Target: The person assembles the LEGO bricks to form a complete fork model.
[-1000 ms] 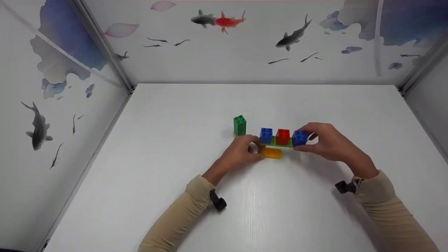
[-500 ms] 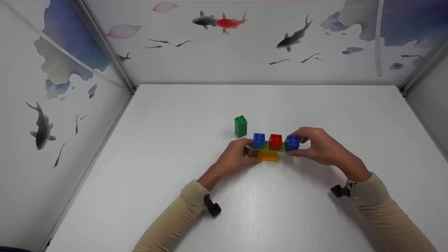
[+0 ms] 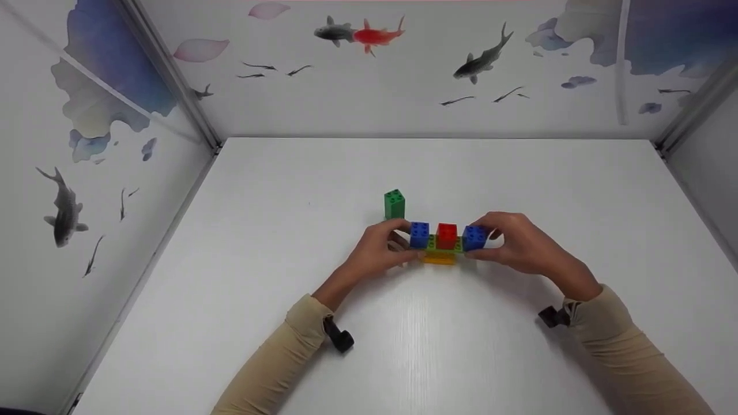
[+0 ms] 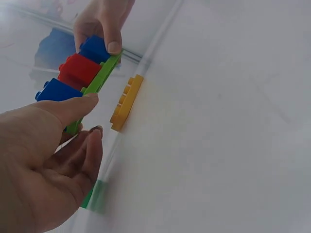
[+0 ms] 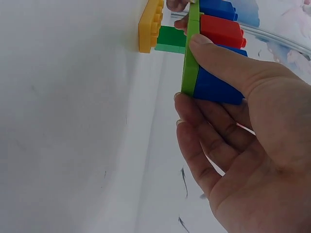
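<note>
A light green building plate [image 4: 104, 75] carries a red brick [image 3: 447, 236] between two blue bricks, the left blue brick [image 3: 420, 234] and the right blue brick [image 3: 474, 237]. My left hand [image 3: 373, 249] pinches the plate's left end, thumb along its underside edge in the left wrist view. At the other end, my right hand [image 3: 522, 244] grips the plate and the right blue brick between thumb and fingers. The plate is held above a long yellow brick [image 4: 127, 103] lying studs up on the table; a gap shows between them in both wrist views.
A tall green brick stack [image 3: 394, 203] stands just behind my left hand. The white table [image 3: 277, 190] meets walls printed with fish at the back and left. Black wrist cameras sit at both cuffs.
The plate with its bricks has moved left and a little nearer me, over the yellow brick. My left hand has left the yellow brick and taken the plate's left end.
</note>
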{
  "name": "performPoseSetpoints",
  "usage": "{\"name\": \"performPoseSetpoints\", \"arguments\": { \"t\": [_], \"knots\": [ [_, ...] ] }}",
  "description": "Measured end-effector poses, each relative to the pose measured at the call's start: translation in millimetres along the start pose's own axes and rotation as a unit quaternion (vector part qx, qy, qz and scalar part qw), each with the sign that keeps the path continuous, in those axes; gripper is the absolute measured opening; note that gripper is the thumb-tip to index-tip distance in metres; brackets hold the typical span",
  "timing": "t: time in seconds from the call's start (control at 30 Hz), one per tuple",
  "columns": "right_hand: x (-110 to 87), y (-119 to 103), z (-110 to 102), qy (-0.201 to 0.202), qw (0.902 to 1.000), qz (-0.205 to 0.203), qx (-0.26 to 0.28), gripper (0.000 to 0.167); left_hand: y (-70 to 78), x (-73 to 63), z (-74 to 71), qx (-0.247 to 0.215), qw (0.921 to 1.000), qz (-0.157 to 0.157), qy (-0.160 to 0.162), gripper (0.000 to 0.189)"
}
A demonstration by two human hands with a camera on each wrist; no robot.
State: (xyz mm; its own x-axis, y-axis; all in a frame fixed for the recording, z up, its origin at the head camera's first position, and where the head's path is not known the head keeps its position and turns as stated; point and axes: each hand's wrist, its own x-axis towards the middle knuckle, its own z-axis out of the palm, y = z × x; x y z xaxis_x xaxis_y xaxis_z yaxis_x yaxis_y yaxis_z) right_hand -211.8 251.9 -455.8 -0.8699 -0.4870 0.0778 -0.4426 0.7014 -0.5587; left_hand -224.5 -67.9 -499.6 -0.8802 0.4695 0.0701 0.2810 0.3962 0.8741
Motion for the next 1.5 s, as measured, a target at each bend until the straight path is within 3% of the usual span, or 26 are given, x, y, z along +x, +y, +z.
{"name": "performPoseSetpoints", "arguments": {
  "t": [0.23,0.43,1.07,1.5],
  "knots": [
    [2.5,1,5,-0.003,1.0,-0.001,0.008,0.043,-7.7,-4.4,-5.5,-0.017,0.9995,0.021,0.019,0.047],
    [2.7,3,6,-0.009,1.0,-0.003,-0.003,0.043,-10.7,-2.0,-4.5,-0.009,0.9994,0.034,0.006,0.046],
    [3.1,8,10,-0.059,0.9982,0.014,0.007,0.042,-13.2,-1.3,-8.9,0.017,0.9993,0.021,-0.024,0.045],
    [3.4,8,13,-0.057,0.998,0.021,0.02,0.042,-16.0,-0.2,-8.6,0.027,0.9991,0.012,-0.029,0.044]
  ]
}}
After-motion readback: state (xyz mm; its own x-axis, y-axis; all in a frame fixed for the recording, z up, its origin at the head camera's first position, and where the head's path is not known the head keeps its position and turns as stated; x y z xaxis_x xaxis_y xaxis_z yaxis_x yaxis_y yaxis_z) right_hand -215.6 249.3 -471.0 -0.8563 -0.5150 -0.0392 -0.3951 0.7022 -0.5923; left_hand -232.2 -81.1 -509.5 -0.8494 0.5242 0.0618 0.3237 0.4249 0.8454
